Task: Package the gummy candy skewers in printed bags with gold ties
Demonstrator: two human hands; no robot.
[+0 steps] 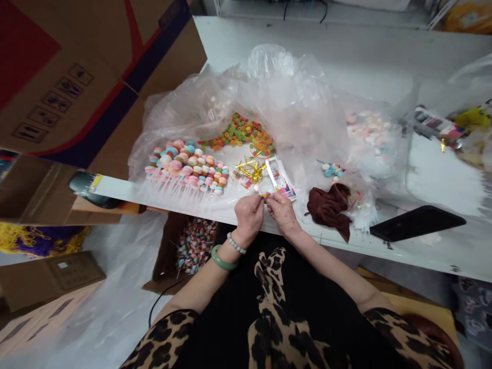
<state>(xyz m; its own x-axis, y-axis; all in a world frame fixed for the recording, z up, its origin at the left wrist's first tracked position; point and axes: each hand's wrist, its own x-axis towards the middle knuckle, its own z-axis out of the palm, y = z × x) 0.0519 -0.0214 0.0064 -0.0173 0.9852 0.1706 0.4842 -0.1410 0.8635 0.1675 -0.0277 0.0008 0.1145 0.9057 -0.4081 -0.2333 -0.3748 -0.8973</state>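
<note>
My left hand [249, 214] and my right hand [283, 211] meet at the table's front edge, fingers pinched together. Between the fingertips shows a small colourful bit, too small to name. Just beyond them lie a stack of printed cards [280, 177] and a tangle of gold twist ties [251, 170]. Left of these, rows of skewers with pastel macaron-like pieces [188, 166] lie with their white sticks towards me. Behind is a pile of orange, green and red ring-shaped pieces [242, 132]. A brown cloth [329, 205] lies crumpled to the right of my right hand.
Clear plastic sheeting [307, 107] is heaped behind the pieces. A large cardboard box [88, 87] stands at left. Below the table, a box of small decorated sticks [196, 246] sits open. To the right lie a black phone [418, 223] and a bag of pale pieces [371, 128].
</note>
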